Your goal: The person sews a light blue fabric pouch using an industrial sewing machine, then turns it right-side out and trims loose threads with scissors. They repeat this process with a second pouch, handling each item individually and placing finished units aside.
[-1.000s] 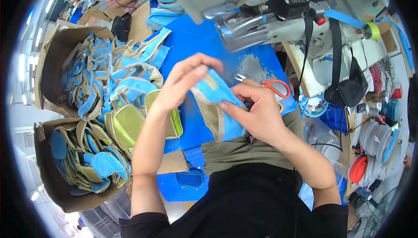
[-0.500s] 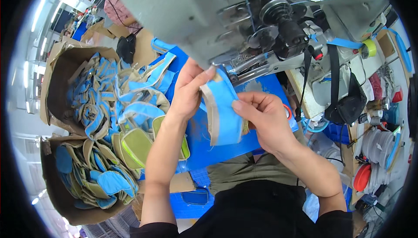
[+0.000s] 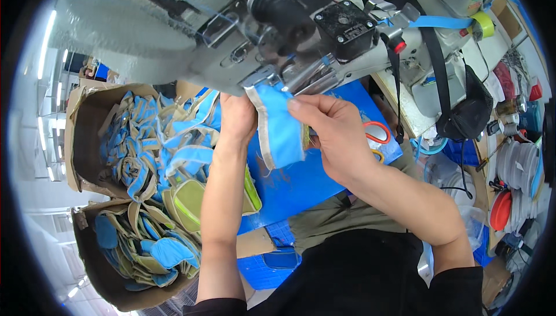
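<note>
A blue fabric piece with beige edging (image 3: 277,133) is held up under the metal head of a sewing machine (image 3: 289,24), its top end at the metal fittings (image 3: 307,76). My left hand (image 3: 236,118) grips it at the upper left, fingertips hidden behind fabric and machine. My right hand (image 3: 333,131) pinches the right edge with thumb on top. Scissors with orange handles (image 3: 376,132) lie on the blue work surface (image 3: 281,197), just beside my right hand.
Cardboard boxes (image 3: 81,139) of blue, beige and olive pieces stand at left, with loose olive pieces (image 3: 191,197) beside them. Black straps and a mesh bag (image 3: 466,105) hang at right. White discs and a red one (image 3: 499,209) sit on shelving at the far right.
Both hands have carried the fabric piece up to the machine head, turning it so the blue strip faces up. The view has shifted, with the machine filling more of the top.
</note>
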Action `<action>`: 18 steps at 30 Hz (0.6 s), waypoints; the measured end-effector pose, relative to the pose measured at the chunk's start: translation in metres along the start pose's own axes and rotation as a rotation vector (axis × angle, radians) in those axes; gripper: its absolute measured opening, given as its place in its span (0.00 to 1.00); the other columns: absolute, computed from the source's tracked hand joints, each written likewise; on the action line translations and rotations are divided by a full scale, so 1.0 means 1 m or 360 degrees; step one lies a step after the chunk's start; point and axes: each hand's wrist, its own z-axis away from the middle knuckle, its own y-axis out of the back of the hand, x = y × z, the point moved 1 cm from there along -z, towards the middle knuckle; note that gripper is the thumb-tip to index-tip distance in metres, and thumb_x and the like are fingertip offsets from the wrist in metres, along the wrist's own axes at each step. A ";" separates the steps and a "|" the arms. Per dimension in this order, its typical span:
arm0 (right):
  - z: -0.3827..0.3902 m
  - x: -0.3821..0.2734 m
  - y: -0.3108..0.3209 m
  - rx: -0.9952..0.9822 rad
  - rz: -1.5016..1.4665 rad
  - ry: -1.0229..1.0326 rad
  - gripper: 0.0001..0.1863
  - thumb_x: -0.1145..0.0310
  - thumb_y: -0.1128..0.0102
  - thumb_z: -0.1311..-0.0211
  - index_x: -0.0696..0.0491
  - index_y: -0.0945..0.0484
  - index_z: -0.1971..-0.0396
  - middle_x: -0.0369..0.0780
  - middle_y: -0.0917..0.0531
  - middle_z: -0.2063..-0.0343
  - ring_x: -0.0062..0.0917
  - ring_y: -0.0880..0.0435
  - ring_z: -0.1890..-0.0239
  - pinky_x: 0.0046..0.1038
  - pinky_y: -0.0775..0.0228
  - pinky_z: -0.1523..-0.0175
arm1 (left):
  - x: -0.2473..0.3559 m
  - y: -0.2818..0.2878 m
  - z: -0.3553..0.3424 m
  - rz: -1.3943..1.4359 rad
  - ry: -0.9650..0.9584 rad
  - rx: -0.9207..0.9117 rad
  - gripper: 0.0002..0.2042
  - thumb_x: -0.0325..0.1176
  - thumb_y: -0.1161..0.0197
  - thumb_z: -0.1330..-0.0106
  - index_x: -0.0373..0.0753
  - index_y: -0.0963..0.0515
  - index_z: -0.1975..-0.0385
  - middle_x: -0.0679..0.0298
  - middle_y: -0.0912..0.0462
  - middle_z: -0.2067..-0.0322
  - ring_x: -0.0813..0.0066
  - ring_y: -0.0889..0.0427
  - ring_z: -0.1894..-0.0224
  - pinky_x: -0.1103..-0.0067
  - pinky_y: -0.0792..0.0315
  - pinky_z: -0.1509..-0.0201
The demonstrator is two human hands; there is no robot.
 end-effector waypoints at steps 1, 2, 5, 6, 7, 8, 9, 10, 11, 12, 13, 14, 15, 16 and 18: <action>0.000 -0.002 0.002 0.0016 0.0027 -0.0020 0.13 0.64 0.30 0.34 0.58 0.15 0.57 0.32 0.14 0.68 0.11 0.20 0.70 0.17 0.33 0.69 | 0.007 -0.017 0.003 -0.0058 0.0023 0.0090 0.13 0.31 0.44 0.23 0.34 0.22 0.45 0.60 0.17 0.49 0.70 0.17 0.49 0.73 0.23 0.43; 0.000 -0.005 0.004 0.0030 0.0055 -0.0041 0.13 0.64 0.30 0.34 0.57 0.15 0.56 0.32 0.14 0.68 0.11 0.20 0.69 0.17 0.32 0.68 | 0.009 -0.027 0.007 -0.0115 0.0045 0.0183 0.13 0.31 0.44 0.23 0.34 0.23 0.44 0.60 0.17 0.49 0.71 0.18 0.48 0.73 0.24 0.42; 0.005 -0.015 0.001 0.0008 0.0153 -0.0113 0.13 0.65 0.29 0.35 0.58 0.15 0.56 0.33 0.14 0.67 0.11 0.20 0.68 0.18 0.30 0.66 | -0.001 -0.020 0.017 -0.0160 -0.0269 0.0368 0.13 0.29 0.45 0.23 0.34 0.24 0.44 0.60 0.19 0.47 0.72 0.21 0.45 0.74 0.28 0.40; 0.005 -0.021 0.005 0.0004 0.0197 -0.0129 0.13 0.66 0.29 0.35 0.58 0.15 0.56 0.33 0.14 0.67 0.11 0.20 0.67 0.18 0.29 0.65 | -0.002 -0.025 0.023 0.0033 -0.0381 0.0459 0.12 0.28 0.44 0.25 0.34 0.24 0.45 0.61 0.21 0.45 0.75 0.23 0.44 0.75 0.30 0.39; 0.007 -0.024 0.010 -0.0077 0.0303 -0.0021 0.14 0.67 0.29 0.36 0.58 0.16 0.55 0.33 0.14 0.66 0.11 0.20 0.67 0.19 0.29 0.64 | -0.004 -0.024 0.037 -0.0134 -0.0487 0.0414 0.12 0.28 0.43 0.25 0.34 0.23 0.46 0.61 0.20 0.46 0.76 0.23 0.45 0.75 0.30 0.40; 0.009 -0.024 0.018 -0.0161 0.0409 0.0086 0.14 0.68 0.28 0.37 0.59 0.16 0.55 0.33 0.14 0.66 0.11 0.19 0.66 0.19 0.28 0.63 | -0.009 -0.021 0.056 -0.0302 -0.0591 0.0371 0.12 0.28 0.43 0.25 0.35 0.23 0.46 0.61 0.20 0.46 0.76 0.23 0.45 0.75 0.29 0.40; 0.009 -0.022 0.022 -0.0257 0.0498 0.0190 0.14 0.69 0.28 0.37 0.59 0.16 0.54 0.34 0.13 0.66 0.12 0.19 0.66 0.20 0.27 0.62 | -0.011 -0.018 0.073 -0.0490 -0.0691 0.0332 0.11 0.28 0.42 0.26 0.35 0.23 0.47 0.62 0.19 0.47 0.77 0.23 0.46 0.75 0.29 0.41; 0.010 -0.020 0.025 -0.0283 0.0606 0.0260 0.14 0.70 0.28 0.38 0.59 0.16 0.55 0.34 0.13 0.66 0.12 0.19 0.66 0.20 0.27 0.61 | -0.013 -0.020 0.087 -0.0563 -0.0533 0.0260 0.11 0.29 0.42 0.25 0.35 0.23 0.48 0.62 0.19 0.48 0.77 0.22 0.46 0.75 0.29 0.41; 0.011 -0.018 0.029 -0.0309 0.0712 0.0332 0.13 0.71 0.28 0.38 0.60 0.16 0.55 0.34 0.13 0.66 0.12 0.19 0.65 0.20 0.27 0.61 | -0.014 -0.025 0.100 -0.0631 -0.0371 0.0186 0.10 0.30 0.41 0.25 0.35 0.23 0.48 0.62 0.18 0.48 0.77 0.22 0.46 0.75 0.29 0.41; 0.011 -0.017 0.031 -0.0337 0.0805 0.0410 0.12 0.72 0.28 0.38 0.60 0.16 0.56 0.35 0.13 0.66 0.12 0.19 0.65 0.20 0.27 0.60 | -0.012 -0.030 0.107 -0.0707 -0.0212 0.0107 0.10 0.31 0.40 0.25 0.35 0.22 0.49 0.61 0.18 0.49 0.77 0.21 0.47 0.75 0.28 0.41; 0.013 -0.018 0.032 -0.0350 0.0836 0.0383 0.12 0.72 0.28 0.38 0.59 0.15 0.57 0.35 0.14 0.66 0.13 0.19 0.65 0.20 0.27 0.60 | -0.007 -0.035 0.112 -0.0377 -0.0104 0.0111 0.11 0.32 0.40 0.25 0.34 0.23 0.49 0.61 0.17 0.49 0.77 0.21 0.47 0.74 0.28 0.41; 0.015 -0.020 0.033 -0.0361 0.0867 0.0357 0.11 0.72 0.29 0.39 0.59 0.15 0.58 0.35 0.14 0.67 0.13 0.18 0.65 0.20 0.27 0.61 | 0.002 -0.043 0.115 -0.0046 0.0001 0.0114 0.11 0.32 0.39 0.25 0.34 0.23 0.49 0.60 0.17 0.49 0.76 0.20 0.47 0.73 0.27 0.40; 0.018 -0.020 0.035 -0.0367 0.0886 0.0331 0.11 0.73 0.29 0.39 0.59 0.15 0.58 0.35 0.14 0.67 0.14 0.18 0.65 0.20 0.27 0.61 | 0.011 -0.049 0.121 0.0276 0.0111 0.0112 0.12 0.33 0.39 0.25 0.33 0.23 0.49 0.60 0.16 0.49 0.76 0.19 0.47 0.73 0.27 0.40; 0.019 -0.017 0.037 -0.0363 0.0917 0.0430 0.10 0.73 0.29 0.40 0.58 0.14 0.59 0.36 0.14 0.68 0.16 0.18 0.66 0.22 0.27 0.61 | 0.019 -0.052 0.119 0.0402 0.0233 0.0106 0.16 0.35 0.39 0.25 0.32 0.25 0.44 0.58 0.16 0.48 0.73 0.18 0.45 0.71 0.26 0.38; 0.017 -0.014 0.040 -0.0349 0.0974 0.0635 0.08 0.74 0.29 0.41 0.57 0.14 0.62 0.37 0.15 0.69 0.19 0.16 0.67 0.24 0.26 0.62 | 0.024 -0.053 0.116 0.0548 0.0352 0.0068 0.18 0.36 0.40 0.25 0.32 0.26 0.41 0.58 0.17 0.47 0.72 0.18 0.45 0.71 0.26 0.37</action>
